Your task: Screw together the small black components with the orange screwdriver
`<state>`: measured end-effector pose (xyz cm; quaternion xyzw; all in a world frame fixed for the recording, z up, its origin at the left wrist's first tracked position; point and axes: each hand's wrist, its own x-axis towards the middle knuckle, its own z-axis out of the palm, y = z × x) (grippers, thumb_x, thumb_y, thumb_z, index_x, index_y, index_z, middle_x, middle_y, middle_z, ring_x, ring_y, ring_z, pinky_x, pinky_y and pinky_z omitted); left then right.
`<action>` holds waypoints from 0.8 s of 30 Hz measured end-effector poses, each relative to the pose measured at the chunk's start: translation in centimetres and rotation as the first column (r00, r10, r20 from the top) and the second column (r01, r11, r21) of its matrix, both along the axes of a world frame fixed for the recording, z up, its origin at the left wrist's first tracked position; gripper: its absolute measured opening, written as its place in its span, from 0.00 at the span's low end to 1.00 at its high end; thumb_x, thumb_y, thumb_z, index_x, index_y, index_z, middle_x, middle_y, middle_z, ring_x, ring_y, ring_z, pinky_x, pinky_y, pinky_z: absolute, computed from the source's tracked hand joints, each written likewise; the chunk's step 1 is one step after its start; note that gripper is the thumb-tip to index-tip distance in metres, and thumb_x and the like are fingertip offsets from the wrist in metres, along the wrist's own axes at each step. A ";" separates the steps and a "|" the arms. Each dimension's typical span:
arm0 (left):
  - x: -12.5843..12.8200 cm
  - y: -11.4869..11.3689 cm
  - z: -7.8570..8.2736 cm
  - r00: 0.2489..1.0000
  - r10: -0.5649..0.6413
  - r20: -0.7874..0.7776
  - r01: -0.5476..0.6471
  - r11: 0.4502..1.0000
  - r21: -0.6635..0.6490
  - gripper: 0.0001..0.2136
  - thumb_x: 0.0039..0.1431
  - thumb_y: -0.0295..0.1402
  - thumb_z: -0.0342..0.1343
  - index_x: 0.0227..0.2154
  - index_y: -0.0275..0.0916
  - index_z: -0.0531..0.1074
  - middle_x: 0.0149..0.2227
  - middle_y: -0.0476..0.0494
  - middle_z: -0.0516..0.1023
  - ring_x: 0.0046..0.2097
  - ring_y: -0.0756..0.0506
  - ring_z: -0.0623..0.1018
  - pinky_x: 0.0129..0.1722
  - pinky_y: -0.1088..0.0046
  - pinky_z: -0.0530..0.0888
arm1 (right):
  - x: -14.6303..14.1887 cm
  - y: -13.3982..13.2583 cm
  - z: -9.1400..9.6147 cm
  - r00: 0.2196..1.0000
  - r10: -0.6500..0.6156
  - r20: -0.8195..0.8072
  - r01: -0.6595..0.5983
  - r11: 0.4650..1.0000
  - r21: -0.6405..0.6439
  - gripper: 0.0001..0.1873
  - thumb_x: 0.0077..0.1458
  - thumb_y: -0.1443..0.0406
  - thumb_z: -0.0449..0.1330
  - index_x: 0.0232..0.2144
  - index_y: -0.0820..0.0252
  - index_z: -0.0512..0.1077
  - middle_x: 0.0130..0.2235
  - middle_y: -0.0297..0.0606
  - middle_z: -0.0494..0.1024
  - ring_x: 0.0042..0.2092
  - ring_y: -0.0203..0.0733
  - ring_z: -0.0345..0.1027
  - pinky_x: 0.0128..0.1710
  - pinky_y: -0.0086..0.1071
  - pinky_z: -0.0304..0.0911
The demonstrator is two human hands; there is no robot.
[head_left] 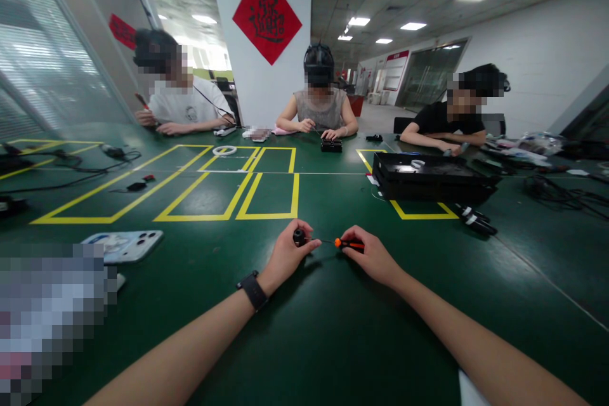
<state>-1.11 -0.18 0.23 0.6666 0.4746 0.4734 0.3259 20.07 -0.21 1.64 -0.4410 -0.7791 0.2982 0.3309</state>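
Observation:
My left hand point(287, 255) is closed round a small black round part point(299, 237), held just above the green table point(304, 330). A black watch sits on that wrist. My right hand point(371, 256) grips a small screwdriver with an orange and black handle point(349, 243). Its thin shaft points left, with the tip reaching the black part. The two hands are close together near the middle of the table.
A phone point(124, 245) lies at the left. A black tray point(431, 177) sits at the right with a black tool point(476, 219) beside it. Yellow tape rectangles point(266, 190) mark the table. Three people sit along the far side. Cables point(71, 168) lie at the far left.

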 end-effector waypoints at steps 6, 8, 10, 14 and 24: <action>-0.1 0.3 -0.4 1.000 0.023 -0.015 -0.022 1.000 0.004 0.10 0.50 0.39 0.55 0.31 0.38 0.65 0.28 0.51 0.69 0.30 0.51 0.69 0.32 0.76 0.65 | 0.0 0.2 -0.4 1.000 0.002 -0.005 -0.002 1.000 0.004 0.08 0.51 0.68 0.56 0.37 0.59 0.67 0.37 0.34 0.71 0.40 0.36 0.65 0.43 0.33 0.60; -0.1 0.4 -0.5 1.000 0.019 -0.020 -0.019 1.000 0.008 0.10 0.50 0.39 0.55 0.31 0.38 0.65 0.28 0.51 0.69 0.30 0.51 0.69 0.32 0.76 0.65 | 0.0 0.3 -0.5 1.000 0.008 -0.003 -0.008 1.000 -0.012 0.12 0.52 0.67 0.55 0.41 0.58 0.67 0.40 0.36 0.71 0.42 0.37 0.65 0.45 0.34 0.60; -0.1 0.4 -0.6 1.000 0.014 -0.022 -0.014 1.000 0.010 0.11 0.50 0.39 0.56 0.31 0.38 0.65 0.28 0.51 0.69 0.30 0.51 0.69 0.32 0.76 0.65 | 0.1 0.4 -0.4 0.999 0.022 0.025 -0.022 1.000 -0.014 0.12 0.54 0.66 0.53 0.42 0.57 0.67 0.42 0.37 0.71 0.44 0.39 0.64 0.46 0.36 0.59; -0.2 0.4 -0.6 1.000 0.002 -0.013 -0.001 1.000 0.008 0.10 0.50 0.39 0.55 0.31 0.38 0.65 0.28 0.51 0.68 0.30 0.51 0.69 0.32 0.76 0.65 | 0.1 0.3 0.0 0.993 0.053 0.102 -0.056 0.998 0.026 0.11 0.57 0.66 0.49 0.37 0.58 0.71 0.39 0.38 0.71 0.43 0.40 0.64 0.46 0.37 0.58; -0.1 0.3 -0.5 1.000 0.009 -0.021 -0.009 1.000 0.016 0.10 0.50 0.38 0.56 0.31 0.38 0.65 0.28 0.52 0.69 0.30 0.51 0.69 0.32 0.76 0.65 | 0.1 0.2 0.0 0.998 0.027 0.065 -0.027 1.000 -0.007 0.11 0.56 0.64 0.51 0.39 0.58 0.70 0.41 0.39 0.70 0.44 0.40 0.64 0.46 0.37 0.58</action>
